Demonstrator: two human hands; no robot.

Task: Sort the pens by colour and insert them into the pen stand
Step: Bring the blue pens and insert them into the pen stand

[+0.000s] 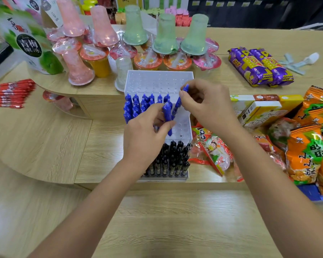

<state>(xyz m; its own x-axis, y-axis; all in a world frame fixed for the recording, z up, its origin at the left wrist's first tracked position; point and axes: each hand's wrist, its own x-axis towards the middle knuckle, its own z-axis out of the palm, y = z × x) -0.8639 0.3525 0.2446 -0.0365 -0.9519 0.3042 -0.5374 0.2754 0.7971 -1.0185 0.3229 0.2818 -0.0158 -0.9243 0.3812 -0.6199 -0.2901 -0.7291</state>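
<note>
Left hand (147, 133) grips a blue pen (167, 116), right hand (207, 107) pinches a second pen (177, 106) (tip hidden) over the centre-frame pen stand (183, 125).

The bench (157, 220) is surfaced in matt wood grain. The pen stand (157, 77) is made of smooth white plastic; the snack bags (306, 155) are wrapped in glossy film.

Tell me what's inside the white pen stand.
Blue pens fill the middle tier's left, black pens the near tier; far holes look empty. The left hand and right hand, holding more, hide some middle holes.
</note>
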